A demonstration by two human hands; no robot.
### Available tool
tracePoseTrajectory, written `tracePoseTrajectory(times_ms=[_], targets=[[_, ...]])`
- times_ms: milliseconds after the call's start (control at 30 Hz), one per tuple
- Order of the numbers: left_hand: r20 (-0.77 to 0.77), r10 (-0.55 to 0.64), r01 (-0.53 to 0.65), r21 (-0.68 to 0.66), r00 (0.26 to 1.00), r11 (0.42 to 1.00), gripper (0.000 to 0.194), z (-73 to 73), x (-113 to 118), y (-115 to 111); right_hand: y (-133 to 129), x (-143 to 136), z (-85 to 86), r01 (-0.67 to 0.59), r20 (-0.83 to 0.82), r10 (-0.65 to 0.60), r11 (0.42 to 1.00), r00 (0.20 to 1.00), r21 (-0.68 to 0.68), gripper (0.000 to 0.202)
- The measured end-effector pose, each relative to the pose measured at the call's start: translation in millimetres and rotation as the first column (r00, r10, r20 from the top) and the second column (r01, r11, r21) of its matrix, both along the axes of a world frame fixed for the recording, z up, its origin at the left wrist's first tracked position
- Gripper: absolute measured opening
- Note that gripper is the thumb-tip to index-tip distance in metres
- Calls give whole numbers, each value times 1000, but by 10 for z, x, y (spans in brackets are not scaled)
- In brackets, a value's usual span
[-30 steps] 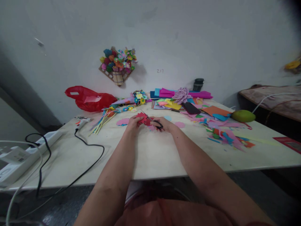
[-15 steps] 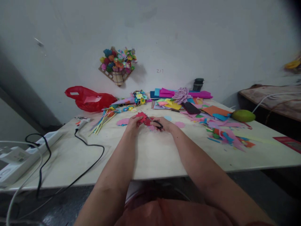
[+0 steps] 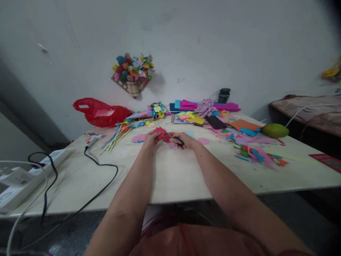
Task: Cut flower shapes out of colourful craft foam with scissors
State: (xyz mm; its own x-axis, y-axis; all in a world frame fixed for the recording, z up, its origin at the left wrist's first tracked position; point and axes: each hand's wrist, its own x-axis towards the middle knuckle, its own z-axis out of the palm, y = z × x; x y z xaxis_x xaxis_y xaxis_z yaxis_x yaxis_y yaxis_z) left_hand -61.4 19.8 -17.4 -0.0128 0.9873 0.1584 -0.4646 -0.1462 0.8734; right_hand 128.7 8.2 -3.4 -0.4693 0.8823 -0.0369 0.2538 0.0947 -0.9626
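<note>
Between the fingers of my left hand (image 3: 151, 138) is a red scalloped paper piece (image 3: 160, 133), held above the table. My right hand (image 3: 185, 140) is closed around the black handles of a pair of scissors (image 3: 179, 140). Their blades point up and left against the red paper; whether they are parted is too small to tell. Just under the hands lies more red paper (image 3: 167, 138), partly hidden. Pink scalloped pieces (image 3: 204, 141) lie right of my right hand, and another pink scalloped piece (image 3: 138, 138) is left of my left hand.
Paper scraps (image 3: 255, 154) are strewn at the right, near a green-yellow fruit (image 3: 275, 130). A phone (image 3: 216, 122) lies among coloured sheets. A red plastic bag (image 3: 103, 113), a glue gun (image 3: 93, 139), its black cord and a white power strip (image 3: 34, 177) occupy the left.
Both hands stay in almost the same place, with the scissors still at the red paper. The view has shifted very slightly.
</note>
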Motion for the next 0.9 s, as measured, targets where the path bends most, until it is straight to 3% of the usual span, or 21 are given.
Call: tracePoseTrajectory(times_ms=[533,900], targets=[[1,31,-31,-29,1000,999,22,16,-3,-2,73,-25,-62,9,-56,-17,991,998,-130,29],[-62,59,-63,-62,996,996,26,11,11,3,28,25,-52,-16,-54,16,1000,998,5,23]])
